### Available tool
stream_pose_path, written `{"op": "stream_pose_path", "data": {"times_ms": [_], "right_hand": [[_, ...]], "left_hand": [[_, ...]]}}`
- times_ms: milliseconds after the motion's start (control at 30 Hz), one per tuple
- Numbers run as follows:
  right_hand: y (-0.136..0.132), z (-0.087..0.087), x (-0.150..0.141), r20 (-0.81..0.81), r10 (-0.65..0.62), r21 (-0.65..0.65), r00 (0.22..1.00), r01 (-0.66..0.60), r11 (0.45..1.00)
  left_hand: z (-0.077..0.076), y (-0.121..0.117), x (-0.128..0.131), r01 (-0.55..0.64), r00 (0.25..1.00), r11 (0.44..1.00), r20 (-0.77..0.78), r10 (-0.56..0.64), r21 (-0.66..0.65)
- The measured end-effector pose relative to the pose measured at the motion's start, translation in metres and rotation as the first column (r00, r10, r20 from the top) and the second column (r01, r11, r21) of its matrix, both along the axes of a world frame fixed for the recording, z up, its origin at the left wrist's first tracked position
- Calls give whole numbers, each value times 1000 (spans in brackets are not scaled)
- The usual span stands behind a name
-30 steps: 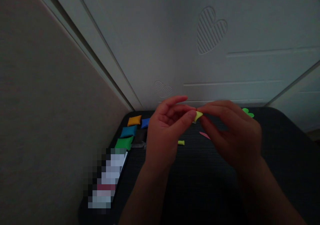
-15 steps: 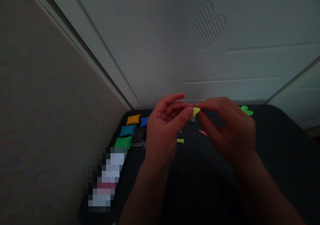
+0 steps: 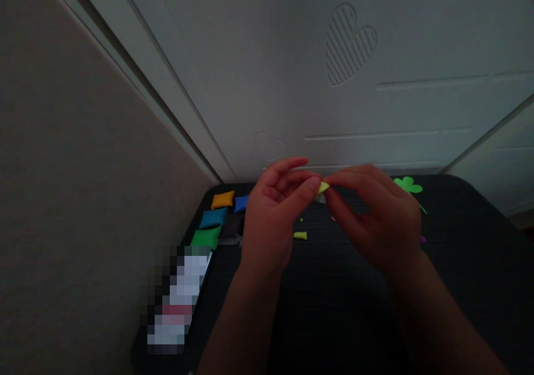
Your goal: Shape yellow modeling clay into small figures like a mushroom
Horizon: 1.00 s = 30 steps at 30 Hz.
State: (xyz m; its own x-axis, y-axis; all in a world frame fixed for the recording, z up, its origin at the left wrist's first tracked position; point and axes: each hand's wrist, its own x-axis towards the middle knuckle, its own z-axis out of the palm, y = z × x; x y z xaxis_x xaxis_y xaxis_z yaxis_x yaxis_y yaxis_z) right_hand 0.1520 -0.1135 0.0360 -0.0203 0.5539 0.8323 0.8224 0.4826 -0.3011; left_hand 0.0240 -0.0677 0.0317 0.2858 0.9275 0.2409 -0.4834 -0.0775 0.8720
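Note:
A small yellow piece of modelling clay (image 3: 323,187) is pinched between both hands, above the dark table. My left hand (image 3: 277,208) grips it with thumb and forefinger, its other fingers loosely curled. From the other side my right hand (image 3: 377,213) pinches the clay's tip between thumb and index finger. Under the hands lies a short yellow clay roll (image 3: 300,235), with a tiny yellow bit (image 3: 301,220) beyond it. A pink piece (image 3: 333,219) is mostly hidden behind my right hand.
Soft packets in orange (image 3: 222,200), blue (image 3: 241,203), teal (image 3: 213,218), black (image 3: 232,227) and green (image 3: 206,237) lie at the left. Nearer is a blurred-out screen (image 3: 179,297). A green flower shape (image 3: 409,184) lies back right, a purple bit (image 3: 423,240) beside my right wrist. A white panel (image 3: 267,74) stands behind the table (image 3: 334,308).
My right hand has shifted slightly left, closing more on the yellow clay's tip, so less of the clay shows. More of the green flower shape and the purple bit are uncovered.

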Motion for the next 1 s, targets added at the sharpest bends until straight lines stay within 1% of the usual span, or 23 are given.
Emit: {"op": "stream_pose_path", "data": {"times_ms": [100,267,500,633,733,933,1000], "right_hand": [[0,1,-1,-30,13,8,999,-13,1000],[-2,2,0,-96,17,-41,995,-21,999],[-4,1,1,-86,20,-32,996,-22,999],[-3,1,1,-164,27,-98,986,-43,994],[-3,1,1,-215,49,-138,976,-80,987],[-3,2,1,-141,34,-62,989,-43,997],[-2,1,0,-152,39,-62,988,-49,997]], "left_hand": [[1,0,-1,24,1000,999,9,-24,-22],[2,-1,-1,70,996,997,60,-69,-26],[2,0,-1,76,996,997,56,-75,-27],[2,0,-2,101,992,995,79,-99,-16],[2,-1,-2,91,993,996,79,-90,-3],[1,0,-2,93,994,996,61,-93,-3],[1,0,-2,97,993,995,66,-96,-7]]}}
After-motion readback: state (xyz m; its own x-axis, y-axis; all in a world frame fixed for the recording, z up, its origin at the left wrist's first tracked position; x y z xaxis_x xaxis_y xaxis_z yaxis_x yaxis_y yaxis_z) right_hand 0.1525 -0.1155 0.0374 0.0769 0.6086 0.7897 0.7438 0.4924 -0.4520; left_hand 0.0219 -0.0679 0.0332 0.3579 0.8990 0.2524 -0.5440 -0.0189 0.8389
